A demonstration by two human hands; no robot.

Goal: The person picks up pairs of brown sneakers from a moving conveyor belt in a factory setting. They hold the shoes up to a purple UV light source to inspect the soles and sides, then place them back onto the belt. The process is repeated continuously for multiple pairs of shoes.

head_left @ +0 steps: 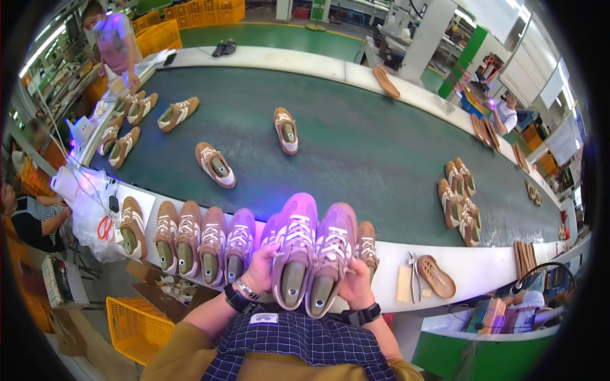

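Side by side in front of me I hold a pair of brown sneakers with white laces and stripes, toes pointing away. My left hand (259, 270) grips the left sneaker (297, 222) by its outer side. On the other side, my right hand (358, 286) is closed on the right sneaker (335, 238). Purple light falls on both shoes and the left hand. A row of similar sneakers (189, 232) lines the white ledge to my left. One more sneaker (366, 244) stands just beyond my right hand, partly hidden. The fingertips are partly covered by the shoes.
Beyond the ledge runs a dark green conveyor belt (356, 171) with scattered sneakers (286, 130). Pliers (414, 277) and a brown sole (436, 276) lie on the ledge at right. Red scissors (105, 227) are at left, above a yellow crate (136, 330). A co-worker (114, 44) stands at far left.
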